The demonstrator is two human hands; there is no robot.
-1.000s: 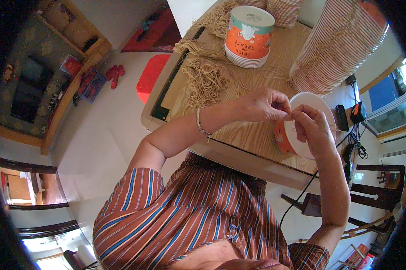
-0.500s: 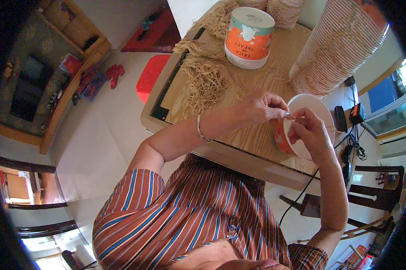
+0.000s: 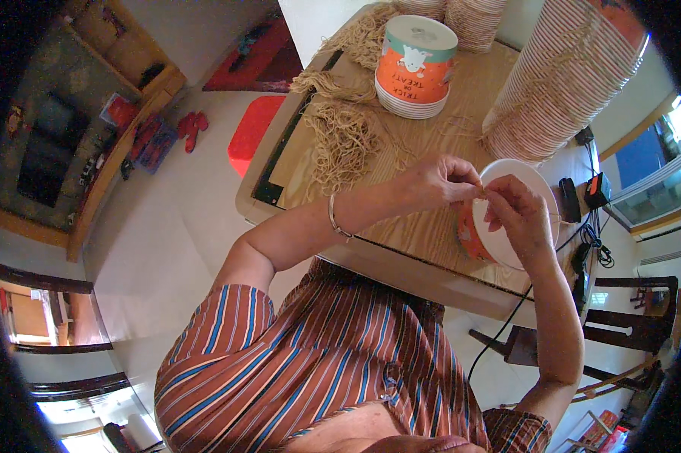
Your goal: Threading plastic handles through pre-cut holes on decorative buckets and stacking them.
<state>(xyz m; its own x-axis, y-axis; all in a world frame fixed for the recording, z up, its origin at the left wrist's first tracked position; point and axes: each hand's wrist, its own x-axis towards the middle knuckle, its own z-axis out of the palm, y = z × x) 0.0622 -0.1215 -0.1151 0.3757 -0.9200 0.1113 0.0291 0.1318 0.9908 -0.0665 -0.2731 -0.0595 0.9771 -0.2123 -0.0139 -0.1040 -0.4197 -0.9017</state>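
Observation:
An orange paper bucket (image 3: 472, 235) with a white inside lies tilted at the table's right front, its mouth facing me. Above its rim, my left hand (image 3: 447, 183) pinches a thin end of twine between thumb and forefinger. My right hand (image 3: 520, 215) reaches across the bucket's mouth, its thumb and forefinger closed on the twine right beside the left fingertips. A strand shows at the bucket's right rim; any knot between the fingers is too small to make out. Loose tan twine (image 3: 340, 143) lies heaped on the table left of my hands.
Behind the hands stands an upside-down orange and green bucket (image 3: 414, 64) on nested rims. A tall leaning stack of nested buckets (image 3: 555, 83) rises at the right, strands hanging over it. Black cables (image 3: 599, 241) lie beyond the right edge. A red stool (image 3: 253, 132) stands left.
My right hand has turned slightly and drawn its fingertips up against the left ones. The left hand stays almost in place, and the bucket has barely shifted.

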